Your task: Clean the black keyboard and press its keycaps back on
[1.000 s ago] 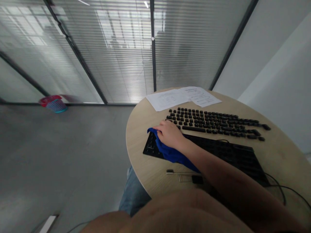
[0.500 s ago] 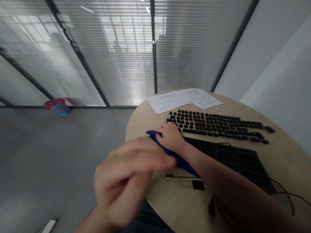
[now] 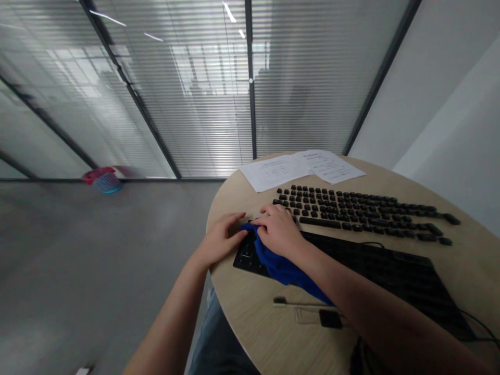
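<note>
My right hand (image 3: 282, 229) is closed on a bunched blue cloth (image 3: 287, 268), pressing it against the left part of a black keyboard base (image 3: 347, 258) without keycaps. The cloth trails under my right wrist and hides part of the base. At the base's far left corner is my left hand (image 3: 223, 238), its thumb and fingers apart around the tip of the cloth. The thumb touches or nearly touches that corner. Loose black keycaps (image 3: 332, 203) lie in keyboard-like rows just beyond the base.
Printed papers (image 3: 275, 171) lie at the back of the round wooden table (image 3: 253, 317). Near its front are a thin brush-like tool (image 3: 279, 300) and a small black-ended wire puller (image 3: 330, 319). A cable (image 3: 478, 320) runs at the right. A basket (image 3: 107, 182) stands on the floor.
My left hand, blurred and close to the camera before, has moved forward to the keyboard base's left end. My right hand stays on the cloth, which shows more spread. The view has shifted slightly.
</note>
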The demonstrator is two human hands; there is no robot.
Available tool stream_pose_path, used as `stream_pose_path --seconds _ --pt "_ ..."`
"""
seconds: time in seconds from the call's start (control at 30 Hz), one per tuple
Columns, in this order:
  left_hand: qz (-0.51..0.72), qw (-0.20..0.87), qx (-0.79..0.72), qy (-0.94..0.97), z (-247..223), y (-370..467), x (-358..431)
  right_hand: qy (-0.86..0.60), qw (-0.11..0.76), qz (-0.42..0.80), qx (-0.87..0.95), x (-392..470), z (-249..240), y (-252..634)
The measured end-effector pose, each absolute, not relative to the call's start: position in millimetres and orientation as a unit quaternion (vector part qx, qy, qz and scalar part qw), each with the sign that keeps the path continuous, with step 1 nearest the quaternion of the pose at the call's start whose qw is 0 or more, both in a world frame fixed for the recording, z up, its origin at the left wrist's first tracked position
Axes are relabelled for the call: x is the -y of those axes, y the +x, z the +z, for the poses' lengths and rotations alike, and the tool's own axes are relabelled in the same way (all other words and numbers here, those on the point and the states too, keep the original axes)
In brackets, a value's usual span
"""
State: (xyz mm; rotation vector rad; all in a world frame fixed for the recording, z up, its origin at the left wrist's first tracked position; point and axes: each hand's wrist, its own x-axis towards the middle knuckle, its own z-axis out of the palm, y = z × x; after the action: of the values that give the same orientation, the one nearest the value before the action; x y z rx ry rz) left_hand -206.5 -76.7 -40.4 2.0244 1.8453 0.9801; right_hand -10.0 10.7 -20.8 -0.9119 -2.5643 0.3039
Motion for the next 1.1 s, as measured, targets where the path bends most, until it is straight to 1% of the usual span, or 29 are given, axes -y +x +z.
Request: stream_pose_path --seconds 0.1,0.17,0.27,0.47,0.7,0.87,1.1 --pt "0.275 0.093 -0.625 0.725 -37.6 -204.4 73.3 -0.328 0.186 0.097 0.921 -10.9 -19.9 -9.7" --pt "0.261 0.079 -0.626 0.731 -37.1 -203.8 70.7 -0.308 0.171 0.103 0.930 -11.7 -19.1 -9.1" --pt "0.262 0.081 -0.621 0.735 -36.1 -202.9 69.7 -0.279 0.168 0.113 0.939 -12.2 -18.5 -8.7" --pt "0.261 0.082 -0.628 0.728 -34.5 -202.2 70.6 -0.337 0.177 0.104 0.919 -8.8 -17.7 -9.1" --pt "0.252 0.066 -0.621 0.740 -38.6 -203.0 70.3 -0.331 0.164 0.082 0.926 -7.4 -15.3 -8.4" --pt "0.242 0.054 -0.619 0.745 -38.7 -202.2 71.0 -0.354 0.157 0.077 0.919 -6.4 -15.5 -9.2" --pt "0.235 0.044 -0.632 0.737 -38.4 -199.3 72.2 -0.364 0.180 0.074 0.911 -8.9 -20.2 -12.1"
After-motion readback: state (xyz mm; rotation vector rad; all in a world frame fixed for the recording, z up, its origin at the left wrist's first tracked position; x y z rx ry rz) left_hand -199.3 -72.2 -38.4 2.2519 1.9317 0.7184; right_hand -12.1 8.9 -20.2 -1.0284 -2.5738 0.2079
